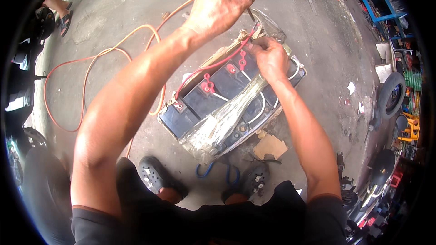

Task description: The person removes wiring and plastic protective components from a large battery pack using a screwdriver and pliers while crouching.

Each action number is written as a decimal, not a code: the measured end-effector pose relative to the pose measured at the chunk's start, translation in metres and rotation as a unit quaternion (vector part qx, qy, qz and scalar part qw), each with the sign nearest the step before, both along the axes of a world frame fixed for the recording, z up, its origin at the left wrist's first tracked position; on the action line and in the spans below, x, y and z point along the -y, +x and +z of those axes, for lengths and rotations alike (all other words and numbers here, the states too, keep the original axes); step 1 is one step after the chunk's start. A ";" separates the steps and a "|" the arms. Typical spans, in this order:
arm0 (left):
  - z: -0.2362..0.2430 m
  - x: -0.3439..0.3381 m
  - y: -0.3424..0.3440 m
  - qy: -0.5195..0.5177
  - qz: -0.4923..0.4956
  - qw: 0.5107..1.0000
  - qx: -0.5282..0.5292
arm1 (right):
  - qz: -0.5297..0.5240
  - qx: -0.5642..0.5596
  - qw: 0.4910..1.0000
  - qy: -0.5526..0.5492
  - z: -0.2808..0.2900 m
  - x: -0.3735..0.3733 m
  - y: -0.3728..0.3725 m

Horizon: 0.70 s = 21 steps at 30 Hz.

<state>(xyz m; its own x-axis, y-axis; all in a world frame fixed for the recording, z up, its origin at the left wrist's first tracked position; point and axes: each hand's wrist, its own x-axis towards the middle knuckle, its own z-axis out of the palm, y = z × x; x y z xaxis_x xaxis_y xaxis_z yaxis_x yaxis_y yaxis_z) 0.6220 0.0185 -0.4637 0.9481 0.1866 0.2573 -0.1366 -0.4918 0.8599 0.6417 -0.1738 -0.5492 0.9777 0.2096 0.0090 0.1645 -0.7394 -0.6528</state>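
My left hand (217, 11) is closed round a screwdriver (251, 14) with a dark and red handle, raised over the far end of a row of black batteries (196, 102). The screwdriver's shaft slants down toward the batteries' far corner. My right hand (272, 59) is at that corner, thumb and fingers pinched together; what they grip is hidden. A red cable (213, 66) runs along the batteries' left side, its far end close to my right fingertips. Red terminal caps (208, 85) and white wires sit on top. Crumpled clear plastic wrap (222, 120) lies across the batteries.
An orange hose (86, 86) loops over the concrete floor at left. Torn cardboard (270, 146) and a blue hooked strap (206, 170) lie near my shoes. A tyre (391, 94) and a blue frame (379, 2) stand at right. Another person's foot (66, 22) shows at far left.
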 end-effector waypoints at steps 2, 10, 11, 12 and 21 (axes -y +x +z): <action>0.012 -0.008 -0.001 0.098 -0.023 0.994 0.042 | -0.011 0.006 1.000 -0.028 -0.003 -0.001 0.002; 0.005 0.000 -0.039 0.007 -0.038 0.997 -0.063 | -0.142 0.148 0.979 0.023 -0.002 0.105 0.066; -0.007 0.003 -0.036 -0.022 -0.029 0.999 -0.041 | -0.174 0.176 0.968 -0.049 0.004 0.114 0.061; -0.017 0.007 -0.034 -0.048 -0.016 0.998 -0.022 | -0.203 0.200 0.951 -0.118 0.009 0.118 0.052; -0.055 0.040 -0.011 -0.130 -0.067 0.986 -0.078 | 0.087 0.223 0.960 -0.145 0.010 0.034 0.015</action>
